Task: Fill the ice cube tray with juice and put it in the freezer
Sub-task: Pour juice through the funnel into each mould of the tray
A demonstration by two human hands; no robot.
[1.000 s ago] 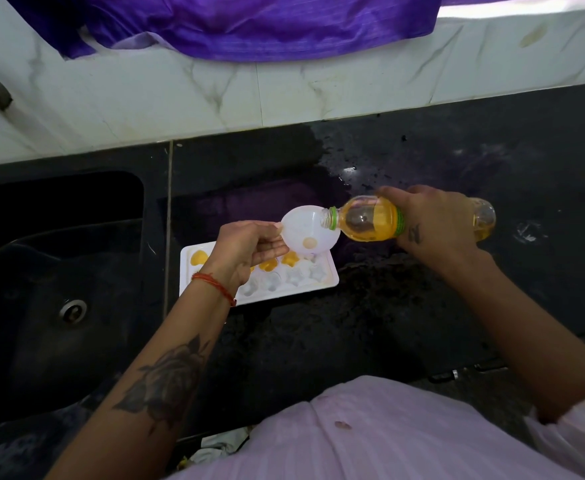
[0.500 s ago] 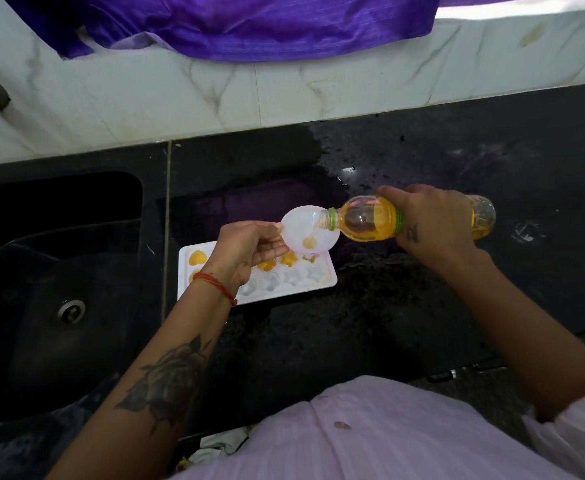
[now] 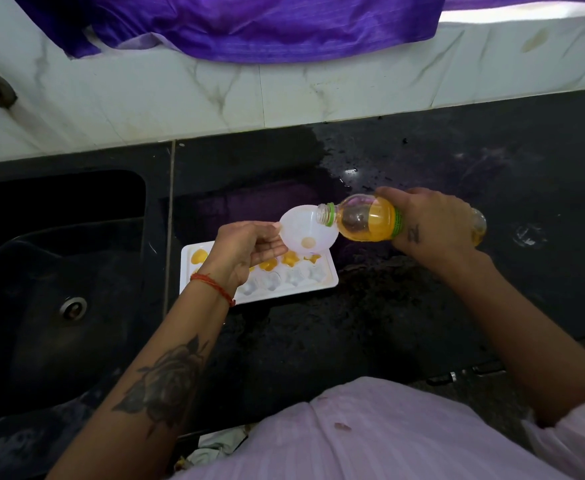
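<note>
While my right hand (image 3: 429, 223) grips the juice bottle (image 3: 367, 221) tipped sideways, mouth over the funnel (image 3: 305, 233), my left hand (image 3: 246, 251) pinches the funnel's rim above the ice cube tray (image 3: 322, 282) on the counter (image 3: 422, 306).

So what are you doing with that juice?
A person is making juice ice cubes. The right hand tips an open juice bottle into a small white funnel, which the left hand holds over a white ice cube tray on the dark counter beside the sink. The far row of the tray holds orange juice; the near row looks unfilled.
</note>
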